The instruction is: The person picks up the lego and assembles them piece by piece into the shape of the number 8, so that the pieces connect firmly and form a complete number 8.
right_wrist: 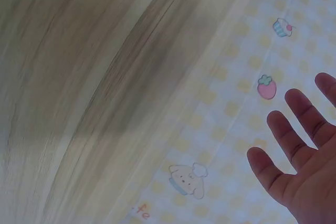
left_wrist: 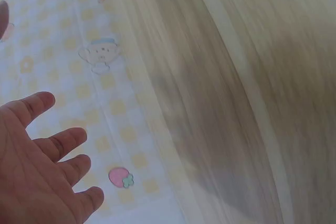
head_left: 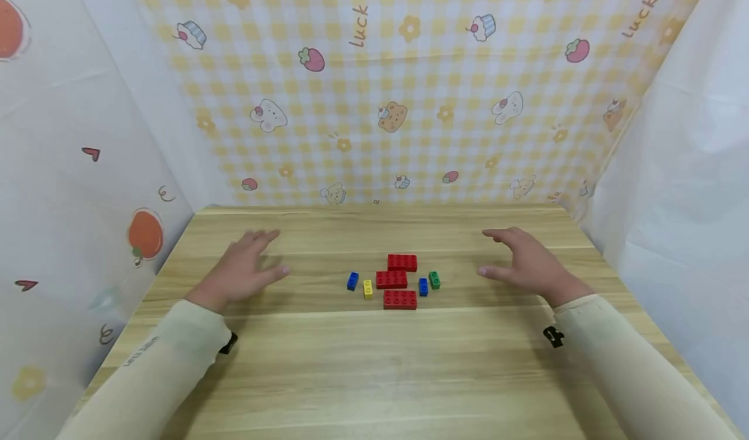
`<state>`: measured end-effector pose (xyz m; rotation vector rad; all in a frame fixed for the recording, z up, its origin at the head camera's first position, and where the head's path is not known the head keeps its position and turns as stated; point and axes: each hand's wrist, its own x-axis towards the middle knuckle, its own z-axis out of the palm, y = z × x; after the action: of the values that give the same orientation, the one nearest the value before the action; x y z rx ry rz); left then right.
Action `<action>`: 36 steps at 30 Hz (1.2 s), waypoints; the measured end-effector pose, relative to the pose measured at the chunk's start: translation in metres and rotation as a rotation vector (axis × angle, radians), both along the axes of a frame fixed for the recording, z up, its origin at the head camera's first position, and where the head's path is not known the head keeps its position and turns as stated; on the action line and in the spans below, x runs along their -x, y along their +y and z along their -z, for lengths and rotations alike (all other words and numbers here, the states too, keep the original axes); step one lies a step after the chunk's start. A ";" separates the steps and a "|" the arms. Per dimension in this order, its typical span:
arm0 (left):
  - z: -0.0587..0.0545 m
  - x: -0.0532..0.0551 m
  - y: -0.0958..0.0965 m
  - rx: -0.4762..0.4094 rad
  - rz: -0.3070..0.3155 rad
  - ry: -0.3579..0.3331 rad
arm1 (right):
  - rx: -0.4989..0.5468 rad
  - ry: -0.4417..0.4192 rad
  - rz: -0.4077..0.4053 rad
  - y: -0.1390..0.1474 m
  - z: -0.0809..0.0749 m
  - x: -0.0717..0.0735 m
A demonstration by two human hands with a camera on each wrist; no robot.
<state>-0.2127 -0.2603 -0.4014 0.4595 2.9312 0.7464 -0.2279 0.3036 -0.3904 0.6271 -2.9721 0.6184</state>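
Three red bricks [head_left: 391,279] with studs lie in a loose column at the middle of the table. To their left are a small blue brick [head_left: 353,281] and a yellow brick [head_left: 367,289]. On their right sit another blue brick [head_left: 423,287] and a green brick [head_left: 434,279]. My left hand [head_left: 241,271] is held over the table left of the bricks, fingers spread and holding nothing. Over on the right side my right hand [head_left: 526,266] is likewise spread and apart from every brick. In the wrist views each palm shows bare, with no brick in sight.
The bricks lie on a wood-grain table [head_left: 374,375]. A yellow checked cloth [head_left: 374,102] hangs behind its far edge. White sheets close off the left side [head_left: 52,186] and the right side [head_left: 684,186].
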 end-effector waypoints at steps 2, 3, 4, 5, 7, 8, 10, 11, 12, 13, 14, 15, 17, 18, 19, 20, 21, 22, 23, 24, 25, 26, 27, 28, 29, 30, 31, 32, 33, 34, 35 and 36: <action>0.000 0.000 0.004 -0.020 0.008 -0.003 | 0.008 0.011 -0.008 -0.004 -0.001 -0.001; 0.000 0.000 0.006 -0.030 0.012 -0.004 | 0.012 0.010 -0.011 -0.005 -0.001 -0.002; 0.000 -0.001 0.008 -0.042 0.014 -0.008 | 0.017 0.011 -0.013 -0.007 -0.001 -0.002; 0.000 -0.001 0.010 -0.050 0.018 -0.010 | 0.024 0.012 -0.016 -0.008 -0.001 -0.003; 0.000 -0.002 0.014 -0.064 0.025 -0.016 | 0.036 0.011 -0.023 -0.011 0.000 -0.004; 0.000 -0.002 0.017 -0.068 0.030 -0.018 | 0.044 0.010 -0.026 -0.013 0.001 -0.004; 0.000 -0.003 0.021 -0.077 0.039 -0.025 | 0.053 0.011 -0.034 -0.016 0.003 -0.005; 0.001 -0.004 0.023 -0.076 0.044 -0.028 | 0.059 0.011 -0.038 -0.019 0.004 -0.005; 0.001 -0.004 0.025 -0.075 0.048 -0.029 | 0.063 0.009 -0.041 -0.021 0.004 -0.006; 0.001 -0.005 0.026 -0.073 0.051 -0.029 | 0.069 0.004 -0.042 -0.023 0.004 -0.006; 0.002 -0.005 0.028 -0.072 0.055 -0.028 | 0.072 0.000 -0.043 -0.026 0.005 -0.006; 0.002 -0.006 0.029 -0.075 0.058 -0.029 | 0.075 -0.004 -0.044 -0.029 0.005 -0.007; 0.003 -0.007 0.033 -0.078 0.070 -0.024 | 0.081 -0.014 -0.042 -0.036 0.005 -0.008; 0.003 -0.007 0.035 -0.082 0.076 -0.023 | 0.082 -0.018 -0.042 -0.039 0.006 -0.008; 0.003 -0.007 0.037 -0.087 0.081 -0.024 | 0.085 -0.021 -0.043 -0.042 0.006 -0.008; 0.003 -0.007 0.040 -0.092 0.088 -0.026 | 0.086 -0.022 -0.045 -0.046 0.006 -0.009; 0.002 -0.007 0.042 -0.100 0.093 -0.030 | 0.092 -0.024 -0.047 -0.049 0.006 -0.010; 0.002 -0.007 0.045 -0.103 0.098 -0.030 | 0.098 -0.027 -0.050 -0.052 0.006 -0.010; 0.001 -0.007 0.048 -0.108 0.103 -0.032 | 0.104 -0.027 -0.057 -0.054 0.006 -0.011; 0.001 -0.006 0.050 -0.112 0.108 -0.033 | 0.111 -0.029 -0.062 -0.057 0.006 -0.011; 0.000 -0.006 0.053 -0.115 0.114 -0.034 | 0.118 -0.029 -0.065 -0.059 0.006 -0.011; 0.000 -0.005 0.056 -0.116 0.119 -0.035 | 0.123 -0.030 -0.068 -0.062 0.007 -0.012; 0.000 -0.005 0.059 -0.118 0.125 -0.038 | 0.127 -0.031 -0.071 -0.064 0.007 -0.012; -0.001 -0.004 0.061 -0.119 0.131 -0.039 | 0.127 -0.031 -0.074 -0.065 0.008 -0.011; 0.000 -0.004 0.064 -0.120 0.136 -0.041 | 0.125 -0.035 -0.072 -0.067 0.009 -0.011; 0.000 -0.003 0.066 -0.119 0.142 -0.039 | 0.122 -0.040 -0.070 -0.069 0.009 -0.011; 0.001 -0.003 0.068 -0.116 0.147 -0.037 | 0.120 -0.050 -0.070 -0.071 0.010 -0.012; 0.001 -0.003 0.070 -0.112 0.150 -0.036 | 0.116 -0.059 -0.070 -0.073 0.010 -0.012; 0.002 -0.002 0.072 -0.109 0.151 -0.039 | 0.115 -0.068 -0.069 -0.075 0.011 -0.013; 0.002 -0.002 0.074 -0.104 0.151 -0.041 | 0.112 -0.077 -0.070 -0.077 0.011 -0.014; 0.003 -0.002 0.076 -0.100 0.151 -0.043 | 0.112 -0.088 -0.070 -0.079 0.011 -0.015; 0.003 -0.002 0.077 -0.095 0.153 -0.047 | 0.111 -0.094 -0.072 -0.081 0.011 -0.016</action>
<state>-0.2106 -0.1829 -0.4042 0.6565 2.7879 0.8653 -0.2117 0.2224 -0.4013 0.7182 -2.9854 0.8346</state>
